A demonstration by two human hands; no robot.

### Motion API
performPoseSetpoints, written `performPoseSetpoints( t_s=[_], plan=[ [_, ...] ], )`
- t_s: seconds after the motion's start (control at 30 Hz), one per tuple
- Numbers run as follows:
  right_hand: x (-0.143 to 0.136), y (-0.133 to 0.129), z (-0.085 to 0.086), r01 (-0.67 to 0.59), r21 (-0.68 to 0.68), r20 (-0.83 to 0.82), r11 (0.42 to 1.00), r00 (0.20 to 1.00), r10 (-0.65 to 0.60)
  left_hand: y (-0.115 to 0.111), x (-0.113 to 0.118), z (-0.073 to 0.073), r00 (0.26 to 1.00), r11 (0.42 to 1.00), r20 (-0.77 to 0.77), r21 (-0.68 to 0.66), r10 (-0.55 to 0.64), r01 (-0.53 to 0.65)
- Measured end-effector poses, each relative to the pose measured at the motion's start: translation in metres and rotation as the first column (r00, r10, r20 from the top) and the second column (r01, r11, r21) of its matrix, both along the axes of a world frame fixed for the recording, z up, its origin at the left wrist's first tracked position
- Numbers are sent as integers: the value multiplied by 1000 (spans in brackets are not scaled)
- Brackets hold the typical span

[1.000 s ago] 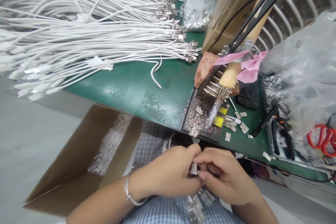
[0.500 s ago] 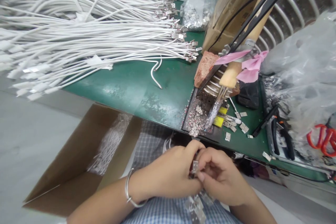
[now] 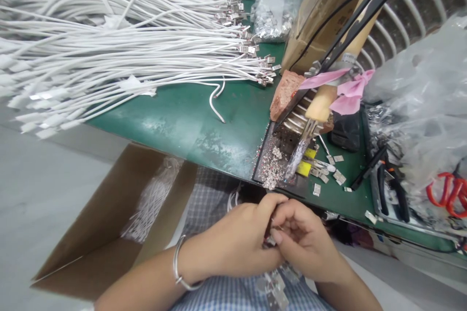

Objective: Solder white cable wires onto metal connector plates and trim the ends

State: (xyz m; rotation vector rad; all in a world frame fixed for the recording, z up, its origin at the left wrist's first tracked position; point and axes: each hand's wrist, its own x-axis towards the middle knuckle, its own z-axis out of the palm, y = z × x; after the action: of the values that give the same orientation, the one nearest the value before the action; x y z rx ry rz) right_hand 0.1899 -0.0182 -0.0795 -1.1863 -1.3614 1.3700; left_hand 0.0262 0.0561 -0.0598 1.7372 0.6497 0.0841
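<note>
My left hand point(image 3: 237, 240) is closed in front of my lap, its fingers curled around white USB cables that are mostly hidden. Several bare metal USB plugs point(image 3: 275, 291) dangle below it against the checked cloth. Between the hands shows another small metal plug point(image 3: 269, 242), with fine wire ends near it. My right hand point(image 3: 306, 243) meets the left, thumb and forefinger pinched at this plug; the fingertips partly cover it.
Bundled white cables point(image 3: 164, 53) lie on the green table point(image 3: 175, 121). A soldering iron point(image 3: 319, 107) with a pink ribbon stands over a black plate point(image 3: 264, 170) with solder crumbs. Loose plugs point(image 3: 339, 177), pliers point(image 3: 396, 189), red scissors point(image 3: 448, 194) lie right. An open carton point(image 3: 98, 223) stands left.
The plug between my hands has tilted and sunk lower behind the fingers. My right thumb and forefinger have shifted slightly left over it.
</note>
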Motion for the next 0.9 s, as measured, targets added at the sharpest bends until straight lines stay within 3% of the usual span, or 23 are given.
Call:
performPoseSetpoints(
  t_s=[0.1, 0.2, 0.3, 0.5, 0.6, 0.73, 0.9],
  plan=[
    [1, -1, 1, 52, 113, 5, 992, 999, -53, 1, -1, 3, 999, 999, -6, -32, 39, -39],
    [5, -1, 1, 73, 228, 115, 971, 988, -101, 2, -3, 6, 997, 996, -1, -39, 75, -75],
    [8, 0, 2, 115, 325, 172, 939, 969, -178, 4, -6, 7, 998, 998, 11, -30, 56, -55],
    [5, 1, 5, 179, 460, 161, 869, 946, -280, 11, -14, 8, 987, 997, 161, 66, 28, -39],
    [3, -1, 4, 200, 483, 152, 852, 940, -307, 13, -17, 8, 985, 997, 175, 76, 3, -17],
    [5, -2, 3, 193, 499, 162, 845, 937, -310, 12, -17, 6, 978, 998, 203, 21, 57, -62],
    [12, 0, 2, 114, 444, 208, 889, 952, -226, 9, -17, 4, 956, 991, 262, -53, 134, -124]
  ],
)
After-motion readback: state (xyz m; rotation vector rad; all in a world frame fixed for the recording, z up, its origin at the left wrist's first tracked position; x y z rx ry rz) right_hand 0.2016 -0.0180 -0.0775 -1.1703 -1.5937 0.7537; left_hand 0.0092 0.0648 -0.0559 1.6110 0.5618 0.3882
